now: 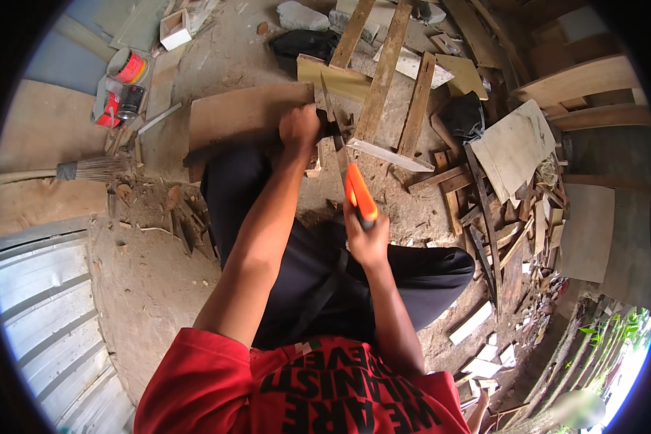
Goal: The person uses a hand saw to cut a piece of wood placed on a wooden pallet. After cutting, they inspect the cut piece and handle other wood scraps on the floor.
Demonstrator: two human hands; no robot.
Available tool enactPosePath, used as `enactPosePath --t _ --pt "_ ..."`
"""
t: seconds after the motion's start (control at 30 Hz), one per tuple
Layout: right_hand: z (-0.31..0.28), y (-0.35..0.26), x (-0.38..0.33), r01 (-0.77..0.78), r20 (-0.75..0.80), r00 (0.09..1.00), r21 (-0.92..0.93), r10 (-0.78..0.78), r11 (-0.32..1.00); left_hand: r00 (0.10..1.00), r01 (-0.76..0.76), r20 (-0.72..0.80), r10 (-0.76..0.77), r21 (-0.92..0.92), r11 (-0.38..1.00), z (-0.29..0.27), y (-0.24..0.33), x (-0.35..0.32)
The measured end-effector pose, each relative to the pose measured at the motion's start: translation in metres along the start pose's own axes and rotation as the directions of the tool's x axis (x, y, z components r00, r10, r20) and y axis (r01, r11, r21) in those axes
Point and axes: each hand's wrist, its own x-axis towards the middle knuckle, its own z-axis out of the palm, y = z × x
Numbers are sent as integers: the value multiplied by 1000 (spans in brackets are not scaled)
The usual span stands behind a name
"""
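My right hand [369,239] is wrapped round the orange and black handle of a handsaw [359,189]. Its long, narrow blade points away from me, beside the end of a dark wooden strip [328,131]. Just left of the blade, my left hand [301,127] is closed on that strip, its fingers partly hidden. Under and behind the left hand lies a broad brown board [242,108]. My legs in dark trousers are bent beneath my arms, and part of the strip's underside cannot be seen.
A slatted wooden frame [383,69] lies ahead. Scrap wood [477,210] is heaped on the right, near a pale panel [513,148]. To the left are a broom [94,170], paint cans [126,66] and a corrugated metal sheet [50,296].
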Motion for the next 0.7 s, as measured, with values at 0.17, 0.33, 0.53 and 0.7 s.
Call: enactPosePath --t 0.17,0.33,0.53,0.7 --pt "2 8 -3 64 -21 998 -34 -64 997 997 40 67 -42 34 999 -11 8 0" --pt "-39 0 -97 50 7 999 -62 -50 997 997 46 63 -46 -4 999 -25 19 -9" --pt "-33 -2 -64 -77 30 997 30 76 997 998 41 51 -41 0 999 -19 14 -9" --pt "20 6 53 -23 -10 1000 52 23 998 996 -10 88 10 2 1000 -16 11 -4"
